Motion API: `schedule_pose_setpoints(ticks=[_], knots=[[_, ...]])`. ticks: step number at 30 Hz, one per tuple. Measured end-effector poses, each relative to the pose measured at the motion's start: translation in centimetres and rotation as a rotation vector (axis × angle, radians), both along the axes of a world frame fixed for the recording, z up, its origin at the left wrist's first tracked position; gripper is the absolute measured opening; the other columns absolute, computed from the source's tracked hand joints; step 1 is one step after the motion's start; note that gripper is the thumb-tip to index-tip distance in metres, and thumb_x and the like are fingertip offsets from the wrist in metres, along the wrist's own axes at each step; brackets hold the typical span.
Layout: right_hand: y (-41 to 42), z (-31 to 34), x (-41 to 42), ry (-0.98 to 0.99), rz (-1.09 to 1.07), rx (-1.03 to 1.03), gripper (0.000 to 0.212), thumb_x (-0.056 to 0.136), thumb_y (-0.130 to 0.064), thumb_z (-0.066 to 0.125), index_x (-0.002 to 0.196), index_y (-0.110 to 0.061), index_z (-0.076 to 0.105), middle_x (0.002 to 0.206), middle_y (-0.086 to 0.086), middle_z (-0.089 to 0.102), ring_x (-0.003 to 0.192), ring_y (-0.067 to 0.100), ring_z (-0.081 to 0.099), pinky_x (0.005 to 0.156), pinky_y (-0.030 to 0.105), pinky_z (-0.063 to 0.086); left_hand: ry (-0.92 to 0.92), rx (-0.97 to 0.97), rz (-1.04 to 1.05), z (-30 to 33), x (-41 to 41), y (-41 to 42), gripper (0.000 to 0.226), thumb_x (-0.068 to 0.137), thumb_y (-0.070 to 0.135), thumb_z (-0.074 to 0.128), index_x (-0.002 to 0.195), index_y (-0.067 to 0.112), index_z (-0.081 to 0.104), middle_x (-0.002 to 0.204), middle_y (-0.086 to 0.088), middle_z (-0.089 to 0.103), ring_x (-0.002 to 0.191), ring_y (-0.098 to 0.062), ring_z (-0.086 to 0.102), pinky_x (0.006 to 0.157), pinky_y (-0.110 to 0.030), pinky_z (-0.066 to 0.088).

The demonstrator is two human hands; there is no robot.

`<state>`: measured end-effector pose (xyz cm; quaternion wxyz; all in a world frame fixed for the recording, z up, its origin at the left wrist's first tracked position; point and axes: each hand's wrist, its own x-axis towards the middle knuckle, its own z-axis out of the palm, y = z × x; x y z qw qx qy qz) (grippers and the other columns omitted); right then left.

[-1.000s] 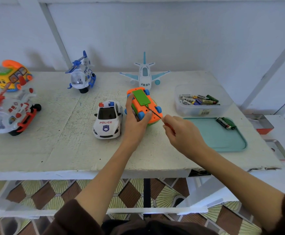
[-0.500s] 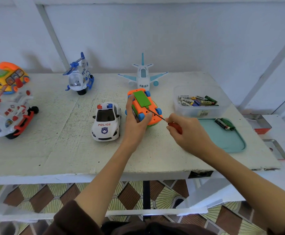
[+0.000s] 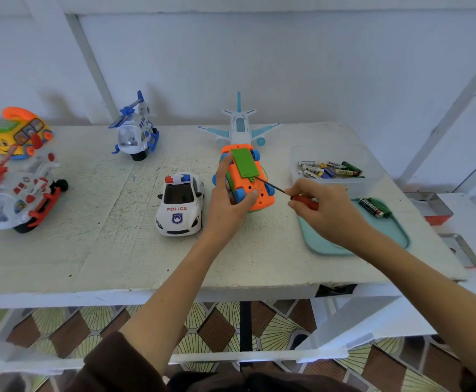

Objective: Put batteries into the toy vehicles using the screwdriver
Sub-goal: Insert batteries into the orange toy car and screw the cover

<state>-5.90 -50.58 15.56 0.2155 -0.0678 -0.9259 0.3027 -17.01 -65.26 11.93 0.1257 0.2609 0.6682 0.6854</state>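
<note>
Work surface: white painted table (image 3: 95, 250), worn and speckled, against a pale wall.
Orange toy vehicle (image 3: 248, 179): turned underside up near the middle of the table, blue wheels showing, green battery cover (image 3: 244, 162) in place on its base.
Left hand (image 3: 229, 200): grips the orange toy vehicle from its left side, fingers curled round the body, forefinger lying along the upper edge.
Right hand (image 3: 327, 212): fingers closed tight on the red handle of the screwdriver (image 3: 287, 192), just right of the vehicle.
Screwdriver tip: thin dark shaft slants up and left, its point at the near end of the green cover; whether it sits in a screw cannot be told.
Clear plastic box (image 3: 355, 188): stands at the right rear of the table, lidless; holds a loose heap of batteries (image 3: 330, 169), mixed labels in white, yellow, blue and green, lying on their sides.
Teal tray (image 3: 398, 236): flat, just in front of the clear box, partly hidden under the right wrist; holds two green-and-black batteries (image 3: 375, 207) side by side near its far right corner.
Police car (image 3: 180, 205): white, upright, just left of the held vehicle, nose toward the viewer.
Toy airplane (image 3: 239, 127): white and pale blue, behind the orange vehicle.
Blue helicopter (image 3: 136, 134): rear centre-left, upright.
Red-and-white helicopter (image 3: 19, 193): left edge.
Yellow toy bus (image 3: 19, 134): rear left corner.
Metal trays (image 3: 429, 203): two, on a lower white surface to the right; contents not discernible.
</note>
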Motion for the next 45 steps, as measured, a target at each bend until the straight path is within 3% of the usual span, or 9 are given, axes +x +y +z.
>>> schedule_pose_setpoints(ticks=[3, 7, 13, 19, 25, 29, 32, 35, 45], knots=[[-0.6, -0.6, 0.0, 0.056, -0.009, 0.052, 0.009, 0.085, -0.009, 0.061, 0.093, -0.008, 0.064, 0.067, -0.007, 0.061, 0.054, 0.002, 0.052, 0.051, 0.015, 0.037, -0.049, 0.016, 0.021, 0.1, 0.1, 0.1, 0.07, 0.092, 0.003, 0.06, 0.142, 0.035, 0.023, 0.14, 0.006, 0.039, 0.117, -0.012, 0.053, 0.087, -0.027, 0.056], [-1.4, -1.2, 0.0, 0.104, -0.01, 0.082, 0.01, 0.084, -0.005, 0.062, 0.093, -0.004, 0.064, 0.064, -0.024, 0.048, 0.049, -0.002, 0.045, 0.052, 0.022, 0.033, -0.12, 0.052, 0.046, 0.2, 0.4, 0.1, 0.076, 0.092, 0.003, 0.06, 0.149, 0.031, 0.019, 0.146, -0.004, 0.039, 0.121, -0.02, 0.054, 0.086, -0.029, 0.055], [-1.8, -1.4, 0.0, 0.108, -0.003, 0.131, 0.012, 0.085, -0.006, 0.059, 0.097, -0.004, 0.063, 0.076, 0.01, 0.067, 0.065, 0.028, 0.058, 0.058, 0.043, 0.05, -0.159, 0.063, 0.044, 0.2, 0.6, -0.1, 0.075, 0.093, 0.006, 0.059, 0.148, 0.034, 0.017, 0.146, -0.001, 0.037, 0.109, -0.009, 0.055, 0.071, -0.013, 0.054], [-2.0, -1.2, 0.0, 0.078, -0.01, 0.117, 0.012, 0.086, -0.007, 0.059, 0.096, -0.004, 0.063, 0.075, 0.008, 0.067, 0.061, 0.026, 0.055, 0.057, 0.04, 0.049, -0.126, 0.013, 0.056, 0.1, 0.6, -0.3, 0.076, 0.092, 0.006, 0.059, 0.149, 0.032, 0.016, 0.137, 0.006, 0.036, 0.12, -0.017, 0.051, 0.081, -0.019, 0.054], [-1.3, -0.8, 0.1, 0.031, -0.033, 0.08, 0.01, 0.086, -0.008, 0.06, 0.095, -0.006, 0.064, 0.067, 0.01, 0.065, 0.053, 0.028, 0.052, 0.055, 0.036, 0.046, -0.065, -0.039, 0.05, -0.3, 0.4, -0.6, 0.077, 0.091, 0.006, 0.062, 0.146, 0.036, 0.018, 0.147, -0.002, 0.037, 0.127, -0.023, 0.049, 0.101, -0.044, 0.049], [-1.3, -1.0, 0.2, 0.032, -0.044, 0.071, 0.009, 0.086, -0.009, 0.059, 0.094, -0.006, 0.064, 0.069, 0.01, 0.067, 0.052, 0.025, 0.052, 0.054, 0.039, 0.048, -0.059, -0.045, 0.051, -0.2, 0.5, -0.5, 0.077, 0.092, 0.007, 0.061, 0.149, 0.03, 0.016, 0.139, 0.004, 0.037, 0.124, -0.02, 0.05, 0.097, -0.036, 0.051], [-1.4, -1.0, 0.2, 0.029, -0.019, 0.077, 0.008, 0.086, -0.008, 0.06, 0.092, -0.005, 0.063, 0.055, -0.003, 0.053, 0.045, 0.007, 0.039, 0.05, 0.034, 0.04, -0.056, -0.052, 0.05, -0.3, 0.5, -0.4, 0.076, 0.092, 0.007, 0.06, 0.149, 0.03, 0.016, 0.133, 0.008, 0.038, 0.121, -0.017, 0.051, 0.09, -0.026, 0.053], [-1.4, -1.1, 0.2, 0.034, -0.025, 0.069, 0.008, 0.085, -0.007, 0.061, 0.092, -0.005, 0.063, 0.05, -0.014, 0.042, 0.044, 0.004, 0.035, 0.049, 0.033, 0.038, -0.069, -0.05, 0.052, -0.4, 0.5, -0.2, 0.077, 0.092, 0.007, 0.061, 0.15, 0.029, 0.016, 0.143, 0.001, 0.036, 0.126, -0.022, 0.049, 0.099, -0.04, 0.05], [-1.7, -1.4, 0.1, 0.041, -0.017, 0.068, 0.009, 0.085, -0.007, 0.06, 0.094, -0.005, 0.063, 0.077, 0.011, 0.069, 0.054, 0.025, 0.053, 0.055, 0.038, 0.049, -0.048, -0.053, 0.055, -0.7, 0.3, -0.1, 0.076, 0.092, 0.005, 0.06, 0.151, 0.025, 0.016, 0.14, 0.003, 0.037, 0.125, -0.02, 0.049, 0.101, -0.04, 0.048]])
